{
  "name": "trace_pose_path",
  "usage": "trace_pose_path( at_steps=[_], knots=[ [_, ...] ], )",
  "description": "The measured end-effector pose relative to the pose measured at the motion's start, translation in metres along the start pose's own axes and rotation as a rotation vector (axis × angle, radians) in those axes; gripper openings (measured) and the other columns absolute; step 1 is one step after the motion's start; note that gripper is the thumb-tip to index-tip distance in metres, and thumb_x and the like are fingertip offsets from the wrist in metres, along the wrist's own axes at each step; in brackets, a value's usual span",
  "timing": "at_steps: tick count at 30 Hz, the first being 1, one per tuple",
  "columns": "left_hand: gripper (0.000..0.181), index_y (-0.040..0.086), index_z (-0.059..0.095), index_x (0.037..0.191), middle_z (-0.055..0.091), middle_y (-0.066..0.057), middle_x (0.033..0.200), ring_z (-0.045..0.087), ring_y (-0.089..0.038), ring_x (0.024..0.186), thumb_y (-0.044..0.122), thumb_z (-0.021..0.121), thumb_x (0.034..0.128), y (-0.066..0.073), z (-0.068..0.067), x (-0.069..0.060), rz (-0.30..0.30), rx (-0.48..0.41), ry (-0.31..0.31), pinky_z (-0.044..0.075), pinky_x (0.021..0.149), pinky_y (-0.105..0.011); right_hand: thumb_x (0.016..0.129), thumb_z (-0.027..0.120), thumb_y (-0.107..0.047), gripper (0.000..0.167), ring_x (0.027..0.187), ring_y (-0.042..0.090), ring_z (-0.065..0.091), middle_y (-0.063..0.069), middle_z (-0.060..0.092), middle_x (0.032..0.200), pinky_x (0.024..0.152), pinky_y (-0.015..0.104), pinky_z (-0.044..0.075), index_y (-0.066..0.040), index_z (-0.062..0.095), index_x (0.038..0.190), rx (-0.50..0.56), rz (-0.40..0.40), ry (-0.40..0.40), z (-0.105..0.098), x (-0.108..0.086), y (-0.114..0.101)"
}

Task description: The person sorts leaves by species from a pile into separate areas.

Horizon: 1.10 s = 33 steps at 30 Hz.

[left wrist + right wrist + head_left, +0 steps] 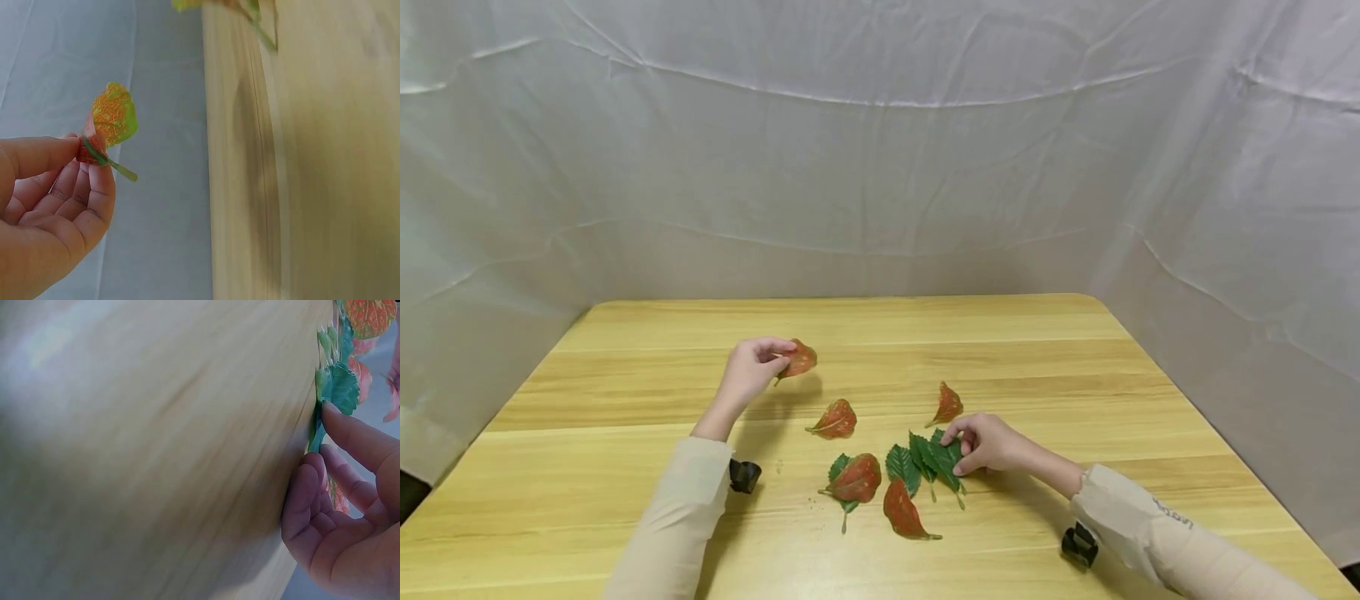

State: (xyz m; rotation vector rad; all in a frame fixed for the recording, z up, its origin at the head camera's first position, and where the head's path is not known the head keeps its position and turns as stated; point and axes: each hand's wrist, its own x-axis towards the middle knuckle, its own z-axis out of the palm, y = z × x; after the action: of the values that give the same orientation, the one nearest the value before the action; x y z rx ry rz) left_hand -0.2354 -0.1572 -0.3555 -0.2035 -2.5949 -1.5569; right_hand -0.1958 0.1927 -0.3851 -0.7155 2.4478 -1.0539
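In the head view my left hand (752, 367) pinches a red artificial leaf (801, 358) above the table between thumb and fingers. The left wrist view shows this leaf's yellow-orange face (114, 115) and short stem. Lower right, my right hand (992, 442) holds a green leaf (943, 457) by its edges, low over the tabletop. The right wrist view has thumb and forefinger on either side of that green leaf (322, 419). More green leaves (919, 454) lie just left of it, partly overlapping.
On the wooden table (625, 375) lie a red leaf (837, 419), another (949, 403) beyond the right hand, and one (904, 510) nearer the front. A red leaf (859, 478) covers part of a green leaf (839, 467). Grey sheeting (880, 183) surrounds the table's back and sides.
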Motion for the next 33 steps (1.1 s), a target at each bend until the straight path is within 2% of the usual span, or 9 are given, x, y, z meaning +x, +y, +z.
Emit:
trace_pose_path(
  at_steps=[7,11,15,25,33],
  knots=[
    [0.022,-0.006,0.061,0.107,0.059,-0.023,0.105,0.057,-0.031,0.091,0.0,0.054,0.0868,-0.014,-0.016,0.005,-0.051,0.005,0.047,0.049,0.072,-0.033,0.068,0.073,0.004,0.029,0.044,0.008,0.037,0.0,0.048,0.061,0.039,0.019,0.032,0.002,0.062,0.095,0.002,0.007,0.001,0.001,0.0,-0.001],
    [0.024,-0.008,0.059,0.11,0.056,-0.025,0.108,0.056,-0.032,0.094,0.0,0.052,0.0876,-0.02,-0.026,0.007,-0.081,0.005,0.04,0.049,0.073,-0.031,0.068,0.073,0.003,0.029,0.045,0.008,0.038,0.0,0.048,0.061,0.039,0.019,0.032,0.002,0.062,0.096,0.004,0.008,0.002,0.002,0.0,-0.001],
    [0.026,-0.009,0.057,0.112,0.055,-0.027,0.111,0.055,-0.033,0.095,0.001,0.052,0.0881,-0.025,-0.036,0.01,-0.087,0.019,0.044,0.049,0.073,-0.03,0.069,0.073,0.003,0.03,0.046,0.009,0.038,0.001,0.048,0.061,0.039,0.019,0.032,0.001,0.061,0.096,0.001,0.01,0.004,0.002,0.0,-0.002],
    [0.027,-0.011,0.057,0.11,0.056,-0.029,0.107,0.057,-0.03,0.091,-0.001,0.052,0.0858,-0.042,-0.057,0.018,-0.105,0.068,0.12,0.047,0.064,-0.018,0.069,0.073,0.004,0.03,0.046,0.009,0.039,0.001,0.048,0.061,0.039,0.019,0.032,0.002,0.061,0.096,0.002,0.011,0.004,0.002,0.0,-0.003],
    [0.027,-0.012,0.056,0.11,0.055,-0.029,0.108,0.057,-0.024,0.086,-0.001,0.052,0.0853,-0.048,-0.068,0.02,-0.152,0.098,0.105,0.048,0.064,-0.02,0.068,0.072,0.004,0.03,0.047,0.008,0.039,0.0,0.048,0.06,0.041,0.019,0.032,0.003,0.061,0.096,-0.001,0.004,0.001,0.003,0.0,-0.005]
  ],
)
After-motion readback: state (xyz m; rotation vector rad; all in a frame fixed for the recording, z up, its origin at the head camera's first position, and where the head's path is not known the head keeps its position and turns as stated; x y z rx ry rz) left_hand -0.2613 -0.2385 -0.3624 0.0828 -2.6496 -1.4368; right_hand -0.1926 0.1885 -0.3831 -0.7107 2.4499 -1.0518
